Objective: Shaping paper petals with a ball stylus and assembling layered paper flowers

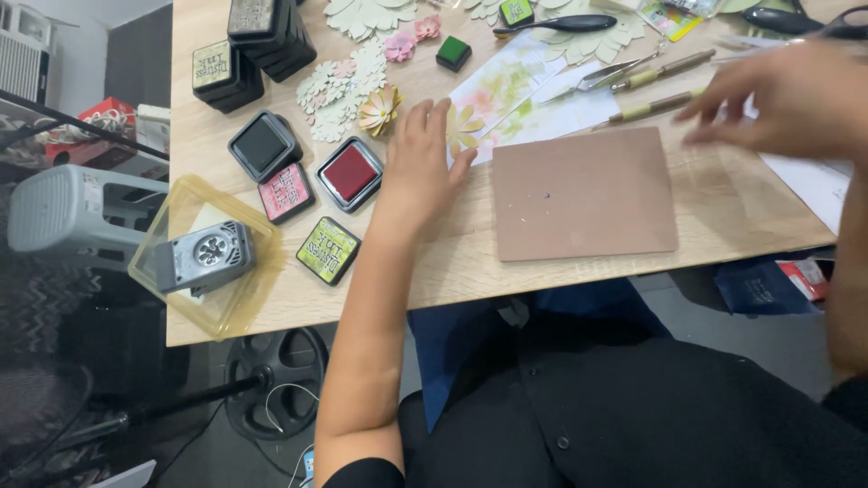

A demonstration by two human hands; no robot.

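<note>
Left third of frame: a grey flower punch (202, 258) sits in a clear yellowish tray (249, 298) at the counter (470, 262) edge; closed green ink pad (327, 250), pink ink pad (286, 192) and open red ink pad (350, 173) lie just right of it

Centre: your left hand (420, 167) lies flat on the counter, fingers (438, 122) loosely spread, holding nothing. Fingertips touch the yellow paper flower (464, 128), which lies just right of and above them on the corner of the watercoloured sheet (529, 99). Petals fan toward the upper right; no clear long axis

Just right of that hand, apart from it: brown mat (583, 192), bare, long side running left to right

Right edge, upper: your right hand (796, 99) hovers over the counter, motion-blurred; cannot tell how its fingers stand or whether they hold anything. Wooden-handled tools (653, 107) lie just left of it

Left hand is clearly nearer the flower; right hand is well apart from it
</note>
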